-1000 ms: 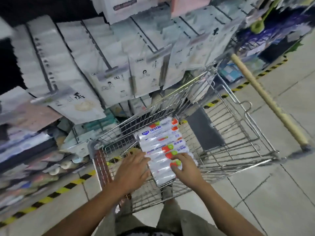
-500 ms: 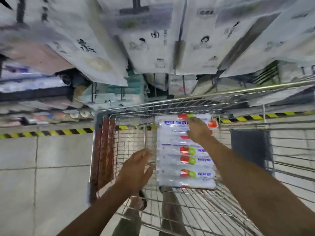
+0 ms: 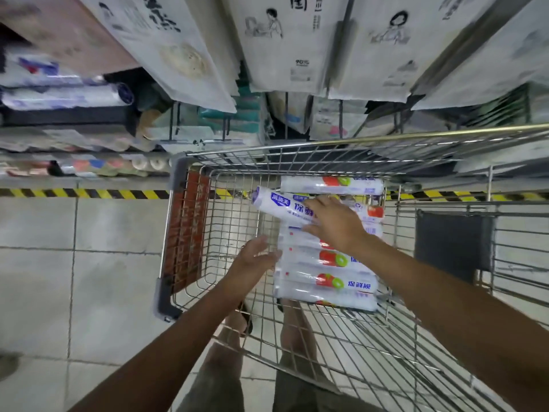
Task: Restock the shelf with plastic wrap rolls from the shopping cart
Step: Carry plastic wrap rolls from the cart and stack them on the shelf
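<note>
A wire shopping cart [image 3: 326, 145] stands in front of me with several white plastic wrap rolls [image 3: 326, 281] lying side by side on its floor. My right hand [image 3: 334, 223] grips one roll [image 3: 277, 208], tilted up at its left end above the others. My left hand [image 3: 254, 258] hovers inside the cart with relaxed fingers, touching the left ends of the stacked rolls. The shelf [image 3: 74, 144] at the left holds more rolls and packs on its lower levels.
White hanging packages [image 3: 285, 43] crowd the shelf above the cart. A yellow-black hazard stripe [image 3: 74, 193] runs along the shelf base on the tiled floor. The cart's dark child-seat flap [image 3: 451, 242] is at the right. My legs show under the cart.
My right hand has closed on a roll near the far end of the stack and lifted its left end. My left hand moved slightly right toward the rolls.
</note>
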